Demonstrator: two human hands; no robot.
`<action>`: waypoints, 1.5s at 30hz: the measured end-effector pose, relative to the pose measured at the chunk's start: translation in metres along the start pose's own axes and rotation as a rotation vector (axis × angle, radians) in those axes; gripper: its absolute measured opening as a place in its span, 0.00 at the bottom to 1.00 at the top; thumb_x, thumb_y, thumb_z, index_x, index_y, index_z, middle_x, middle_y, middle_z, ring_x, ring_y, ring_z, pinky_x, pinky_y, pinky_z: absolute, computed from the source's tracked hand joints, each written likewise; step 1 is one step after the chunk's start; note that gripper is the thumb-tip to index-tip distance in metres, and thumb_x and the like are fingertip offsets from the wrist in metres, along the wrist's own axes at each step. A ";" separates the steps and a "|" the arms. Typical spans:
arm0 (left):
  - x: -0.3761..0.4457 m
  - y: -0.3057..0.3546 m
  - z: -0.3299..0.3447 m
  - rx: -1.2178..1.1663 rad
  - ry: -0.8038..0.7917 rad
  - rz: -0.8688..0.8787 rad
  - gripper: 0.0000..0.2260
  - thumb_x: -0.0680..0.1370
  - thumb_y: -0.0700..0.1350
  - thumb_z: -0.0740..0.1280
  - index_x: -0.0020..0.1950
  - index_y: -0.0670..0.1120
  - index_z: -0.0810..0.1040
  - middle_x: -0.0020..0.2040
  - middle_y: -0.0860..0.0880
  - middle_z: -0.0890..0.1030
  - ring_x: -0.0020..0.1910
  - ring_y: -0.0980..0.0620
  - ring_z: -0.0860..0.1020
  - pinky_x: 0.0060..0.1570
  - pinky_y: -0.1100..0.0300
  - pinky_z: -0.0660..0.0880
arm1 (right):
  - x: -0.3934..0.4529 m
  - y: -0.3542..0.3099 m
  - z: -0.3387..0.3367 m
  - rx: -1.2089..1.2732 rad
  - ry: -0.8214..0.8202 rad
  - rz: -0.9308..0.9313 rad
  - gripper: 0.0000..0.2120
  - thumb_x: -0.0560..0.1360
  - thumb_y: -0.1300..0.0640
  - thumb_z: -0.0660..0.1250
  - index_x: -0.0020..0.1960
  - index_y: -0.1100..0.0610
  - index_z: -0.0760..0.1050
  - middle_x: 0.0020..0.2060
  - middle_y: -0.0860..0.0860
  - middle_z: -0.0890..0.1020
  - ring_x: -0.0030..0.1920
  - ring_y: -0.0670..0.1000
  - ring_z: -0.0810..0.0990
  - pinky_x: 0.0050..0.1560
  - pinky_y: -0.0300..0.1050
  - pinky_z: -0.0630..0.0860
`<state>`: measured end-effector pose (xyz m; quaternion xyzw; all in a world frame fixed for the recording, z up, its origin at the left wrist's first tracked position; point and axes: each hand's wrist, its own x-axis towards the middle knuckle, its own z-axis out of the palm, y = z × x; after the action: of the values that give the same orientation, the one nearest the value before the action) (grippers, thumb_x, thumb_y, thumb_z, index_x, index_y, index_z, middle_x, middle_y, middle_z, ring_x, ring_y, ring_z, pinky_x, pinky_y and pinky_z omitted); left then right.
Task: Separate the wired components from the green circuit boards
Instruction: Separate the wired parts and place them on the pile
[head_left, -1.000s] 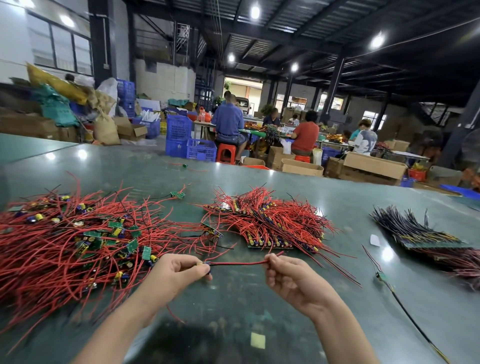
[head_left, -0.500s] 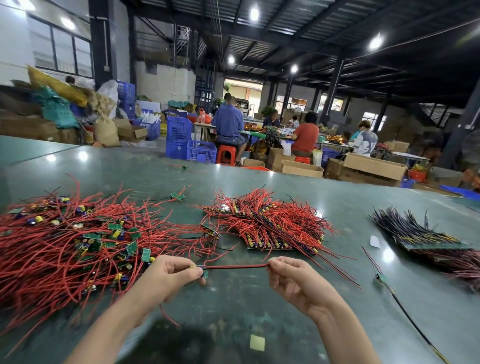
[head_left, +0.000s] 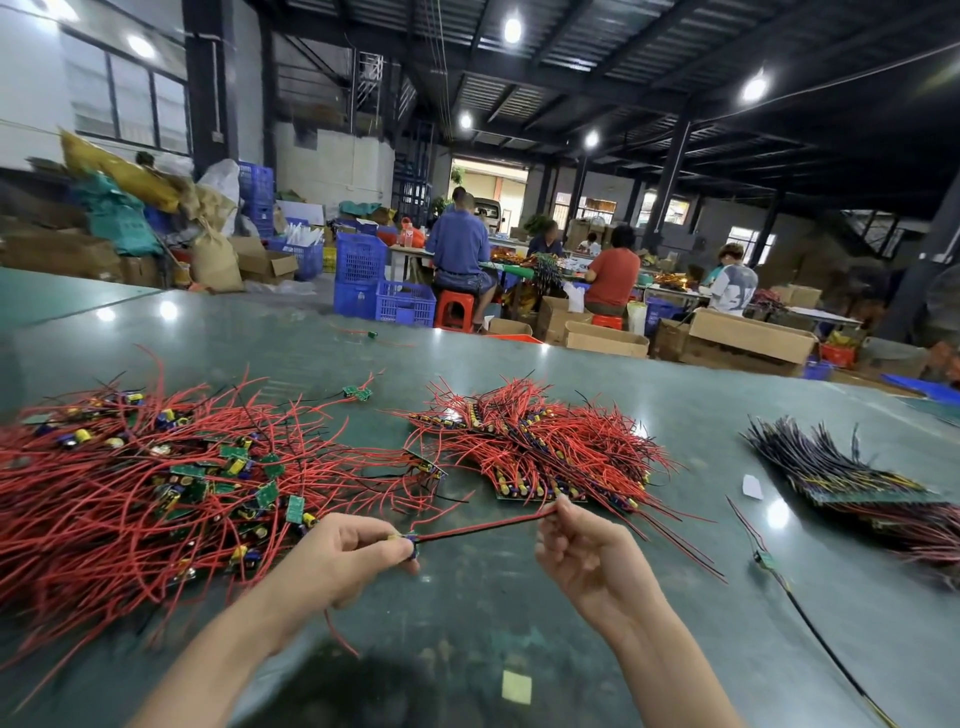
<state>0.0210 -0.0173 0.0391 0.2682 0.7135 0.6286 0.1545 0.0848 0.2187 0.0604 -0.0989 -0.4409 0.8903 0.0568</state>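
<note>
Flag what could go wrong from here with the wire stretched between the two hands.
1. The left hand pinches the small wired component only at its fingertips; a harder pull could slip it loose.
2. The right hand holds the thin red and black wire right at its end, beside the middle heap of red-wired boards; it may snag neighbouring strands.

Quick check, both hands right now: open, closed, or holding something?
Left hand: closed, pinching the small component at one end of the red wire.
Right hand: closed, pinching the wire's other end.
</note>
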 end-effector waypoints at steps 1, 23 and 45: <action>-0.001 0.001 0.002 -0.009 -0.024 -0.010 0.17 0.65 0.57 0.69 0.40 0.43 0.84 0.24 0.53 0.61 0.23 0.57 0.56 0.23 0.66 0.54 | 0.002 0.001 -0.001 0.019 0.049 -0.011 0.06 0.64 0.60 0.68 0.30 0.60 0.80 0.26 0.52 0.77 0.22 0.43 0.71 0.26 0.35 0.73; -0.002 0.004 0.042 0.062 -0.069 -0.075 0.11 0.81 0.40 0.60 0.42 0.46 0.79 0.22 0.55 0.68 0.20 0.61 0.62 0.23 0.68 0.59 | -0.013 0.045 0.025 -0.987 -0.092 -0.581 0.13 0.68 0.68 0.72 0.40 0.50 0.83 0.38 0.47 0.80 0.40 0.37 0.78 0.43 0.27 0.71; 0.002 -0.003 0.037 -0.037 -0.082 -0.112 0.11 0.80 0.33 0.57 0.52 0.40 0.79 0.31 0.49 0.81 0.17 0.58 0.63 0.20 0.68 0.59 | 0.001 0.030 0.003 -1.074 0.172 -0.683 0.14 0.71 0.66 0.70 0.38 0.48 0.78 0.38 0.46 0.81 0.41 0.38 0.78 0.45 0.29 0.71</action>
<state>0.0394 0.0139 0.0300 0.2504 0.7089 0.6204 0.2234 0.0824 0.1984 0.0387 -0.0387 -0.8258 0.4661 0.3151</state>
